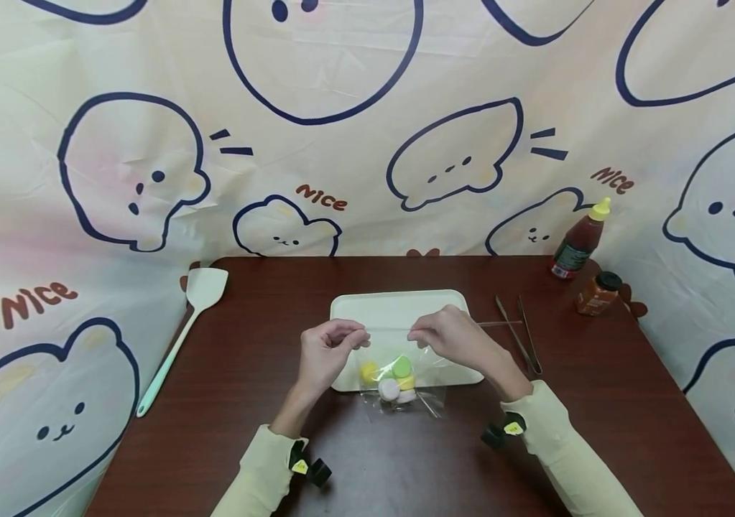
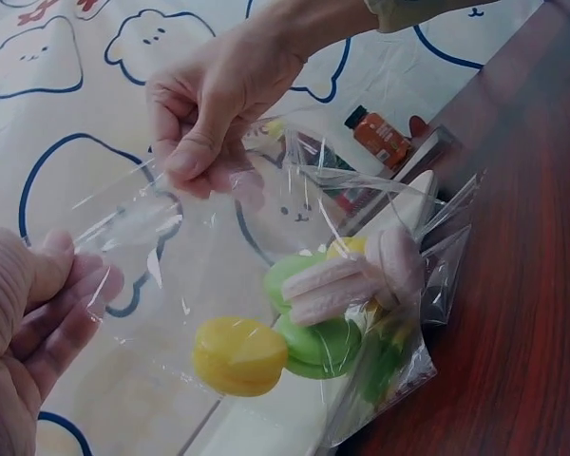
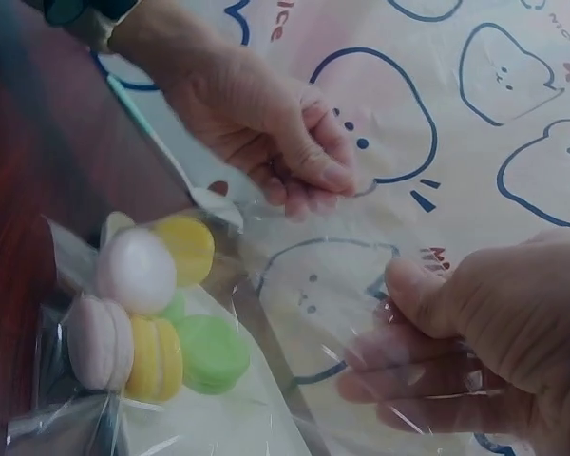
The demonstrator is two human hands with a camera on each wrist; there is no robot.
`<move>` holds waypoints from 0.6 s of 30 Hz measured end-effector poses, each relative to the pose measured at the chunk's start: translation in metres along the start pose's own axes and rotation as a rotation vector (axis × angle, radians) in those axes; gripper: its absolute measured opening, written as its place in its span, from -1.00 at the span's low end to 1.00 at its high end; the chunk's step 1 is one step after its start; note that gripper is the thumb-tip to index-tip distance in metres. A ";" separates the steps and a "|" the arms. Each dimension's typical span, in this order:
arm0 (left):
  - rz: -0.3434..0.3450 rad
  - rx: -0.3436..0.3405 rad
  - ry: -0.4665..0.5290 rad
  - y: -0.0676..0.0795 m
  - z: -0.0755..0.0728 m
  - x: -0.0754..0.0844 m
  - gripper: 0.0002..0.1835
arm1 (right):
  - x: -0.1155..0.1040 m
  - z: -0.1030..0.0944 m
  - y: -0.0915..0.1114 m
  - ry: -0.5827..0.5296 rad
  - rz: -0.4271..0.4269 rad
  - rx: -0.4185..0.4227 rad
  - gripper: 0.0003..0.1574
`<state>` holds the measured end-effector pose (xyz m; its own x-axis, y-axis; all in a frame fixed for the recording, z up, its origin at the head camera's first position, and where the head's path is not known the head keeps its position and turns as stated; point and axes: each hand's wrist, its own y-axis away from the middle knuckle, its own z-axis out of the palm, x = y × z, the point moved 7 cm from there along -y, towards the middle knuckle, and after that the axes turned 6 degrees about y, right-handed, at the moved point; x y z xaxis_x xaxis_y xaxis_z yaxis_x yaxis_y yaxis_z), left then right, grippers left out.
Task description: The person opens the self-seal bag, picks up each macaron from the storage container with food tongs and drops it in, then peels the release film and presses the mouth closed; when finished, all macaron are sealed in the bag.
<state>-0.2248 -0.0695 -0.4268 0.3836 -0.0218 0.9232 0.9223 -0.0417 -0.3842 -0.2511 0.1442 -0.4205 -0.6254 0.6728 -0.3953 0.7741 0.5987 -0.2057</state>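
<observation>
A clear plastic bag [image 1: 406,399] hangs between my two hands, over the near edge of a white tray [image 1: 348,377]. Inside its lower part lie several macarons: a yellow one [image 2: 239,355], a green one [image 3: 212,352] and a pale lilac one [image 3: 102,344], among others. My left hand [image 1: 333,350] pinches the upper left of the bag between thumb and fingers. At the opposite upper corner, my right hand [image 1: 454,337] pinches the film the same way. The stretch of film between the hands looks taut.
Right of the tray lie metal tongs [image 1: 525,337]. A red sauce bottle [image 1: 578,240] with a yellow cap and a small dark-lidded jar [image 1: 598,293] stand at the back right. A pale spatula [image 1: 179,337] lies along the table's left edge. Patterned cloth [image 1: 367,179] hangs behind.
</observation>
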 end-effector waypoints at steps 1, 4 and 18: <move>-0.002 -0.001 0.000 0.000 0.000 0.000 -0.95 | 0.001 0.000 0.001 -0.018 0.002 0.000 -0.90; -0.003 0.001 -0.006 0.001 0.000 0.000 -0.95 | 0.003 0.003 0.004 -0.065 0.009 -0.009 -0.89; 0.005 0.035 -0.011 0.001 -0.006 -0.002 -0.95 | 0.025 -0.009 0.027 -0.185 0.053 0.113 -0.86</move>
<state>-0.2245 -0.0752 -0.4287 0.3886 -0.0110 0.9213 0.9214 -0.0062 -0.3887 -0.2465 0.1813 -0.4281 -0.5625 0.6046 -0.5640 0.8183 0.5048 -0.2749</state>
